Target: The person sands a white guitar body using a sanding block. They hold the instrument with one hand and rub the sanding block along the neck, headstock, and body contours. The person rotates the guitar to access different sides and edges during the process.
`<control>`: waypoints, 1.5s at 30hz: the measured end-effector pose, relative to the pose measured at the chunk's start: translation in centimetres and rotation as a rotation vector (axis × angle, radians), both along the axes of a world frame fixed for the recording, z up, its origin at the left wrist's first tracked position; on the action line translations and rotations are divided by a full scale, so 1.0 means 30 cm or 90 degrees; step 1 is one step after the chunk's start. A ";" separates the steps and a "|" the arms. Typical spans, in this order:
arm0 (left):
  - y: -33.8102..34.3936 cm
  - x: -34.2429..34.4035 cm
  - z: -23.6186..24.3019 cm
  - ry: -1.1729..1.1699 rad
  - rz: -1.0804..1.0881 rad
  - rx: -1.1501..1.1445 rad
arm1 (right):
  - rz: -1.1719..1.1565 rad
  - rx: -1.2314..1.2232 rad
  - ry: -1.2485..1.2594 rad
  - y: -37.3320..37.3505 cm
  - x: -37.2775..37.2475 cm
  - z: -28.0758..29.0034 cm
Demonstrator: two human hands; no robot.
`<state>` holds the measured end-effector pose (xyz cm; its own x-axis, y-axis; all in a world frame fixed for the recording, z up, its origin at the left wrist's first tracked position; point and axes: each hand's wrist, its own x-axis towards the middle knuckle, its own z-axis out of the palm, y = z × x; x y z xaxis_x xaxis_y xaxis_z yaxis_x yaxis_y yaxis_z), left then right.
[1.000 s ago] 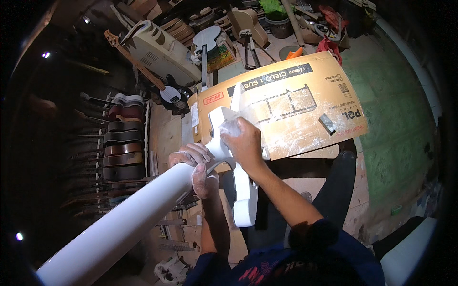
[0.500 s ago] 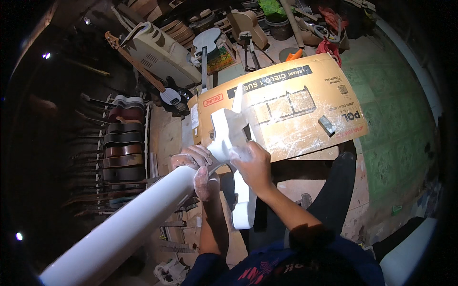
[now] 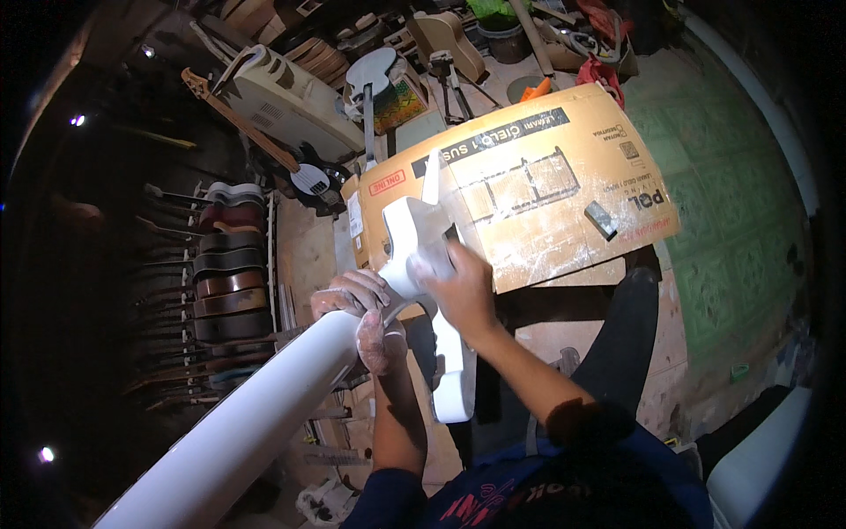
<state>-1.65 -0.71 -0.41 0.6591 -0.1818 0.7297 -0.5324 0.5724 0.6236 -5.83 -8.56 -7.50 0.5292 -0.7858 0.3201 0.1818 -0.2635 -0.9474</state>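
A white guitar with a long, thick white neck lies across in front of me, the neck reaching to the lower left. White dust coats my left hand, which is wrapped round the neck close to where it meets the body. Just right of it, my right hand presses on the body beside that joint with bent fingers. Its fingertips are slightly blurred, and whatever may be under them is hidden. One white lobe of the body hangs down beside my right forearm.
A dusty flat cardboard sheet lies beyond the guitar, with a small dark block on it. Several guitars stand in a rack at left. A bass guitar leans behind. Green floor tiles lie at right.
My right hand has slid a little away from me along the white body. My left hand keeps its hold on the neck. The whole view has shifted slightly.
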 end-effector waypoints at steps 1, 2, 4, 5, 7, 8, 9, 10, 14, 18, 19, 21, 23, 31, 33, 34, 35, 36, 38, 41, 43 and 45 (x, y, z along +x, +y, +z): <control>0.001 -0.004 -0.007 0.013 -0.011 0.000 | 0.007 -0.003 -0.009 0.010 -0.035 -0.009; 0.004 -0.007 -0.010 0.025 -0.021 -0.001 | 0.014 -0.005 -0.017 0.016 -0.065 -0.014; -0.007 -0.005 -0.021 0.012 -0.025 0.003 | -0.006 -0.030 0.020 -0.005 -0.030 -0.022; 0.013 -0.016 -0.003 0.007 -0.013 0.008 | 0.006 -0.014 0.016 -0.005 0.006 -0.003; 0.007 -0.013 -0.003 0.002 -0.006 0.014 | 0.008 0.007 0.016 -0.034 0.049 0.015; -0.006 -0.011 -0.030 0.008 -0.016 0.012 | -0.004 -0.014 0.039 -0.041 0.017 0.010; -0.005 -0.004 -0.026 0.006 -0.016 0.015 | 0.013 0.014 0.023 -0.023 -0.019 0.005; 0.002 0.001 -0.027 0.001 -0.015 0.018 | 0.034 0.041 0.002 0.003 -0.058 -0.012; 0.021 0.004 0.004 -0.026 -0.007 0.020 | 0.050 0.039 -0.024 -0.026 0.018 0.022; 0.011 0.019 -0.014 0.004 -0.032 0.009 | 0.022 0.011 -0.010 -0.001 -0.028 -0.023; -0.007 0.030 -0.024 0.022 -0.045 -0.001 | 0.019 0.005 0.005 0.001 -0.060 -0.039; -0.038 0.055 -0.083 0.020 -0.100 -0.016 | 0.021 0.041 0.028 -0.049 -0.068 -0.072; 0.061 0.022 0.024 -0.041 -0.020 0.027 | 0.069 0.036 -0.010 0.001 0.025 0.036; 0.019 0.056 -0.054 -0.021 -0.052 -0.009 | 0.021 0.015 -0.024 -0.016 0.000 -0.020; 0.068 0.019 0.041 -0.034 0.011 0.016 | 0.044 0.016 -0.010 0.034 0.044 0.041; 0.050 0.035 0.015 -0.016 -0.002 0.011 | 0.031 0.010 0.011 0.009 0.038 0.032; 0.037 0.049 -0.016 -0.010 -0.028 0.004 | 0.018 0.005 0.032 -0.011 0.032 0.019; 0.022 0.062 -0.049 -0.004 -0.052 -0.004 | 0.001 -0.023 0.047 -0.005 -0.007 -0.036; 0.032 0.067 -0.021 -0.028 -0.045 0.006 | 0.011 -0.010 -0.031 0.012 -0.008 -0.017; 0.059 0.038 -0.019 -0.029 -0.026 0.008 | 0.030 -0.028 0.014 -0.012 0.055 0.019; 0.030 0.036 -0.031 -0.017 -0.040 -0.019 | 0.013 -0.004 -0.004 -0.030 0.047 0.019; 0.036 0.048 -0.007 -0.019 -0.037 -0.007 | 0.038 0.010 -0.038 0.007 -0.020 0.004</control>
